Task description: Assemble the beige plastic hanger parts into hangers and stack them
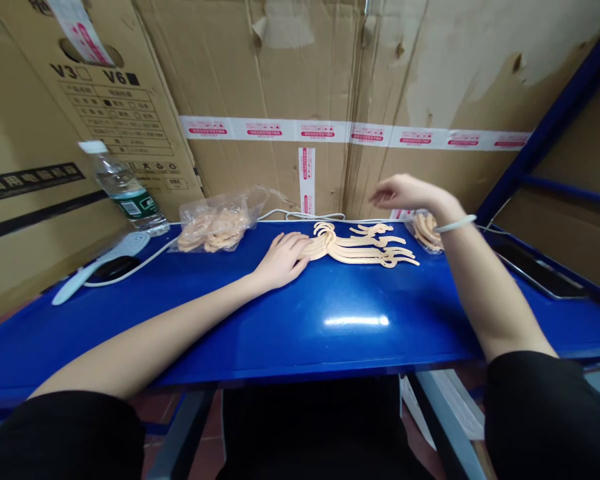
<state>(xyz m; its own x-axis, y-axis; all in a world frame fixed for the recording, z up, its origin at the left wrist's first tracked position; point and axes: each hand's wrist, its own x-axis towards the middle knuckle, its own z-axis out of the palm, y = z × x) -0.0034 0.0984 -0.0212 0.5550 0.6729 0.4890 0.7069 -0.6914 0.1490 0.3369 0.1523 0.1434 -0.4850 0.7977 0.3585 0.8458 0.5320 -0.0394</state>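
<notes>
Several beige cords (355, 251) lie side by side on the blue table (280, 327), joined by a knot near their left part and with knotted, loose ends at the right. My left hand (283, 259) lies flat over the left end of the cords, fingers stretched out. Raised above the table, behind the cords' right end, my right hand (405, 193) touches nothing; its fingers are blurred and bent downward, and whether anything is between them is not visible. A pale band (456, 224) circles the right wrist.
A clear bag of beige cords (215, 228) is behind my left hand, and another bag (427, 231) is at the right. Bottle (130, 193), pale brush (100, 263) and dark phone (540, 270) flank them. Cardboard (270, 80) stands behind.
</notes>
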